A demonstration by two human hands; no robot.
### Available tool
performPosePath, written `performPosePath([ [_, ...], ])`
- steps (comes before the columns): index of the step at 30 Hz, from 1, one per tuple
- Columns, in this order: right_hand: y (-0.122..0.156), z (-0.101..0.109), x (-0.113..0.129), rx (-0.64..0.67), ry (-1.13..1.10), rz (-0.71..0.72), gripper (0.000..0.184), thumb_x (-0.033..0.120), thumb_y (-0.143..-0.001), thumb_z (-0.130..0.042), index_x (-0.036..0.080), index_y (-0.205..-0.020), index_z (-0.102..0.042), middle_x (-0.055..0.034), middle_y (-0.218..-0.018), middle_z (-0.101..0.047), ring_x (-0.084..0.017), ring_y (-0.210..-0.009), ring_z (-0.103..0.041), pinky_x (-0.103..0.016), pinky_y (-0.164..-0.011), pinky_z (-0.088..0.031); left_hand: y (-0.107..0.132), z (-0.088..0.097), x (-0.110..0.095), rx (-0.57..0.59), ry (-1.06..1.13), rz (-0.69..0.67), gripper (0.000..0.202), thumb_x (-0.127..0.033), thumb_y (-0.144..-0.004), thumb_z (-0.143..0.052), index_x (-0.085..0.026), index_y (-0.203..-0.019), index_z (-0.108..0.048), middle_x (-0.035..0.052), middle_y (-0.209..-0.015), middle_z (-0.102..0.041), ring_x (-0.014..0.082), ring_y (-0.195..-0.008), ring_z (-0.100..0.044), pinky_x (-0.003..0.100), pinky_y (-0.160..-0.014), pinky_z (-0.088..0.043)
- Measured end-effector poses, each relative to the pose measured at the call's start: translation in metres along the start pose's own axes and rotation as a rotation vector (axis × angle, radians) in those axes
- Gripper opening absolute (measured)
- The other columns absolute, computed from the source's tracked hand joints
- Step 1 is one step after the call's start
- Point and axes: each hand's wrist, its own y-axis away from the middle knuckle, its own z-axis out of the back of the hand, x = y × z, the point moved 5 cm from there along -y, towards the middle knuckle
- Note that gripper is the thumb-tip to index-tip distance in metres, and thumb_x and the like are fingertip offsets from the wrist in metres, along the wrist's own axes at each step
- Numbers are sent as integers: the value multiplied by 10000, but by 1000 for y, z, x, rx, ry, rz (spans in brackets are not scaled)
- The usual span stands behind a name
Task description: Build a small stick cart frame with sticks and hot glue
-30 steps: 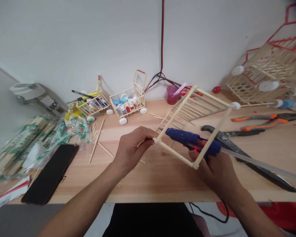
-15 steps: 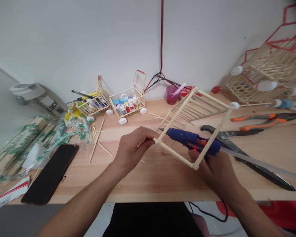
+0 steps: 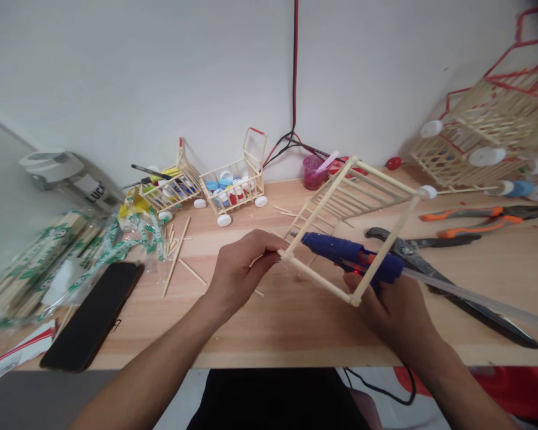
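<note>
Between thumb and fingers, my left hand [image 3: 246, 266] pinches one corner of a miniature cart frame [image 3: 323, 279] built from thin wooden sticks. The frame is tilted above the table, and a white round wheel [image 3: 427, 192] shows at its right corner. My right hand [image 3: 392, 304] is wrapped round a blue hot glue gun [image 3: 341, 251] with a small red light lit. The gun lies behind the frame's near sticks, its nozzle pointing left close to the corner by my left fingers. A clear glue stick [image 3: 475, 295] sticks out of its back end.
Two small stick carts [image 3: 233, 188] with bottle caps and other bits stand at the back. Scissors [image 3: 452, 292] and orange-handled pliers [image 3: 484, 220] lie on the right, below more stick carts [image 3: 488, 131]. Leftward are a phone [image 3: 92, 316], loose sticks [image 3: 177, 257] and bagged sticks [image 3: 40, 257].
Almost nothing differs. The view has shifted very slightly; both hands keep their hold on the frame and the glue gun.
</note>
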Motion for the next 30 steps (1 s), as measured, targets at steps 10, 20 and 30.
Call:
performPosePath([
  [10, -3, 5, 2, -51, 79, -8, 294, 385, -899, -438, 224, -684, -557, -34, -557, -601, -208, -501, -578, -302, -471, -401, 0, 0, -1, 17, -3, -13, 132, -93, -879, -630, -196, -927, -697, 13, -922, -754, 132, -846, -711, 218, -769, -548],
  [20, -5, 4, 0, 9, -7, -43, 296, 376, -899, -474, 239, -644, -532, 1, -452, -512, -184, -409, -512, -303, -439, -394, -1, -2, -6, 21, 1, -56, 128, -105, -888, -619, -203, -928, -692, 13, -914, -754, 135, -837, -717, 221, -771, -559],
  [30, -5, 3, -2, 38, -4, -68, 297, 361, -906, -476, 254, -638, -547, -30, -499, -537, -252, -610, -644, -349, -570, -500, -1, -1, -7, 15, -26, -50, 120, -125, -897, -608, -206, -912, -696, 17, -897, -757, 138, -809, -717, 226, -754, -562],
])
